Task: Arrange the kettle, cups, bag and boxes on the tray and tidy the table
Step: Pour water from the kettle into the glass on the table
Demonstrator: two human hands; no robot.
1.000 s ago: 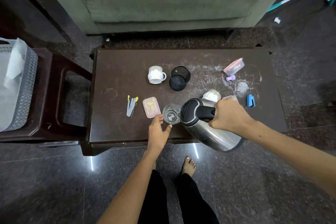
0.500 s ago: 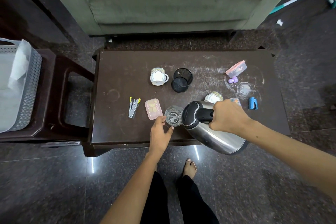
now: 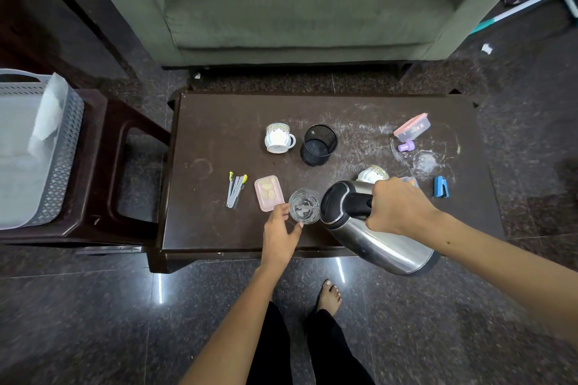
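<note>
My right hand (image 3: 395,208) grips the black handle of a steel kettle (image 3: 372,237), tilted with its lid end toward a clear glass (image 3: 304,206) on the dark table (image 3: 219,122). My left hand (image 3: 279,230) holds the glass at its near side between thumb and fingers. A pink box (image 3: 268,192) lies just left of the glass. One white patterned cup (image 3: 277,138) stands at the middle back; a second cup (image 3: 372,173) shows partly behind the kettle. A pink-lidded box (image 3: 412,127) sits at the back right.
A black mesh pot (image 3: 318,144) stands beside the back cup. A stapler-like tool (image 3: 235,188), a purple cap (image 3: 406,146), a clear lid (image 3: 423,161) and a blue stapler (image 3: 440,187) lie around. A grey basket (image 3: 59,162) rests on a stool at left; a sofa (image 3: 300,3) is behind.
Both hands and the kettle hold nearly the same pose over the glass. The view has shifted slightly, so everything sits a little lower in frame.
</note>
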